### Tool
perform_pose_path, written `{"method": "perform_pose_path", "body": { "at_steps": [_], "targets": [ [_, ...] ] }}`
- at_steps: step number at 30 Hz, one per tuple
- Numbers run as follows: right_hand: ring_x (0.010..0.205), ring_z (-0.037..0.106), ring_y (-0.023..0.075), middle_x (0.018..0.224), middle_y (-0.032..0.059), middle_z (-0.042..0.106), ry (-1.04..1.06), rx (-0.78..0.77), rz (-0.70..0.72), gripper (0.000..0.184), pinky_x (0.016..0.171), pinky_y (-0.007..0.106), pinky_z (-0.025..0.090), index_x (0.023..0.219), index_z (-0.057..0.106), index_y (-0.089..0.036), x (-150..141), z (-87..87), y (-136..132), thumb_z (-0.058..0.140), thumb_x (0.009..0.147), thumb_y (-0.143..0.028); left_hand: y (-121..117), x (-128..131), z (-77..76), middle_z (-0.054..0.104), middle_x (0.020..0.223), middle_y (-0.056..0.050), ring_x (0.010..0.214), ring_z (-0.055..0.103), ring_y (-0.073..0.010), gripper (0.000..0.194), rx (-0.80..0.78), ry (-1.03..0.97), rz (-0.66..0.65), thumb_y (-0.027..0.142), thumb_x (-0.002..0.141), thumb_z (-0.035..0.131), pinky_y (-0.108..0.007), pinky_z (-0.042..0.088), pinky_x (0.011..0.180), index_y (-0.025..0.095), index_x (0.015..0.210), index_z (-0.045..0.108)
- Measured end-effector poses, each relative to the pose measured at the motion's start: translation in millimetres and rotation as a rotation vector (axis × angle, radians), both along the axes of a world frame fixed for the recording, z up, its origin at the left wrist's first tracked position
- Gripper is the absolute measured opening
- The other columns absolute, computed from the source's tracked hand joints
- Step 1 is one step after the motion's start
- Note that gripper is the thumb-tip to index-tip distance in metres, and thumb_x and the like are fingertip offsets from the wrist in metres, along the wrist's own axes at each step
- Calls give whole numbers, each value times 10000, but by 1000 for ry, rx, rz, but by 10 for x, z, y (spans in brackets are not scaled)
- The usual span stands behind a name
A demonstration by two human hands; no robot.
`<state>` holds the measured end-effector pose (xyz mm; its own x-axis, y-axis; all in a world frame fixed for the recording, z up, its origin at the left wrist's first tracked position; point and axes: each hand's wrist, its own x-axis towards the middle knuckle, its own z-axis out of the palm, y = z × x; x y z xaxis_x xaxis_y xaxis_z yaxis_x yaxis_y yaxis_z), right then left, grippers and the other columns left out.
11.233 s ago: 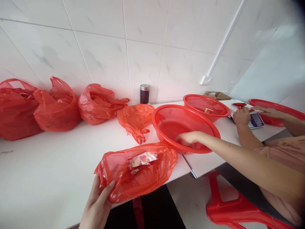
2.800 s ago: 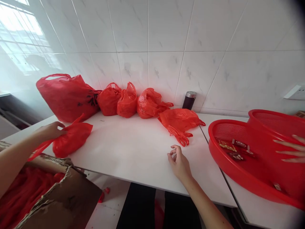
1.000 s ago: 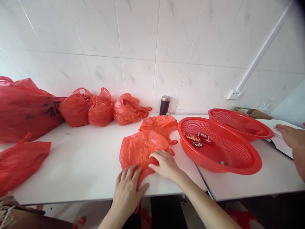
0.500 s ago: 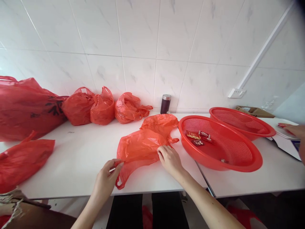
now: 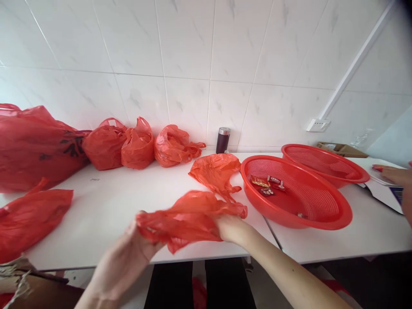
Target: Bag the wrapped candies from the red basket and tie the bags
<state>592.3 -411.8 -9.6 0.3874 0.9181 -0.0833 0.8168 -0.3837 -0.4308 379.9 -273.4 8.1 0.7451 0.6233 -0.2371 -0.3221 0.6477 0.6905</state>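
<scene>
Both hands grip 1 red bag lifted above the table edge, just left of the near basket: left hand at its left end, right hand at its right. Pulling the thin film apart sharply could tear it.

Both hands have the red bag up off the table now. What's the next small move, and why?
Probably pull the bag's mouth apart. The left hand and right hand grip opposite ends of the red bag, which hangs bunched and closed between them above the table. The wrapped sweets lie in the nearest basket, beside the right hand.
</scene>
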Motion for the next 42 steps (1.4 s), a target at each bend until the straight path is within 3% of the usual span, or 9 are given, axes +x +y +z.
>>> {"method": "perform_pose_path", "body": {
  "at_steps": [3,11,16,20,23,28,33,38,42],
  "targets": [
    [968,616,252,1182,63,626,110,-102,56,493,740,315,477,1258,578,-292,79,94,-168,633,769,-324,238,-6,108,705,787,-35,644,679,-136,280,-135,82,237,158,938,386,-240,589,595,185,835,646],
    [967,629,135,1138,-15,668,441,11,292,592,782,221,497,1366,482,-329,-59,395,-293,616,800,-218,523,145,-26,662,793,16,587,662,-96,195,61,125,269,50,852,533,-191,578,547,192,901,657],
    [1049,572,150,1108,36,661,-82,434,381,332,961,290,440,1120,675,-207,-161,232,-94,424,924,-112,330,236,-87,687,853,-39,655,676,-127,132,131,197,20,82,827,598,-209,576,575,144,906,684],
    [1237,427,322,1346,106,499,-439,220,243,421,1057,555,285,1223,613,-244,-39,106,34,602,814,-146,182,274,-56,708,995,-110,835,697,-202,201,140,252,-171,204,813,662,-271,589,715,143,1002,697],
    [1280,340,456,1399,178,418,-402,-39,11,816,1012,679,221,1374,466,-242,73,107,-20,779,620,-245,188,228,-36,635,1237,-126,1061,640,-245,395,197,245,-258,427,832,624,-296,559,858,182,1140,662],
    [991,605,354,1048,115,654,-215,-249,-48,703,852,504,447,1329,474,-236,227,220,-217,679,657,-253,371,143,-178,392,1494,-39,1182,550,-262,589,972,442,-106,418,766,689,-300,543,857,343,1324,515],
    [914,633,306,957,87,683,-106,-195,-79,547,748,377,485,1225,579,-226,301,292,-358,673,690,-292,546,168,-416,499,1397,-49,1056,602,-270,269,1644,636,-90,376,856,491,-367,520,852,277,830,740],
    [1159,560,188,1254,1,611,527,111,184,632,942,283,461,1362,469,-355,259,683,-619,702,777,-406,617,171,-391,640,1266,-39,1171,575,-292,427,1434,793,-8,512,859,452,-428,478,983,293,1171,644],
    [1164,554,172,1276,17,587,340,429,-34,414,993,312,444,1263,547,-296,798,975,-813,610,868,-404,534,116,-222,609,1316,32,1183,583,-278,511,1252,689,-116,586,815,508,-371,545,914,335,1247,612]
  ]
}}
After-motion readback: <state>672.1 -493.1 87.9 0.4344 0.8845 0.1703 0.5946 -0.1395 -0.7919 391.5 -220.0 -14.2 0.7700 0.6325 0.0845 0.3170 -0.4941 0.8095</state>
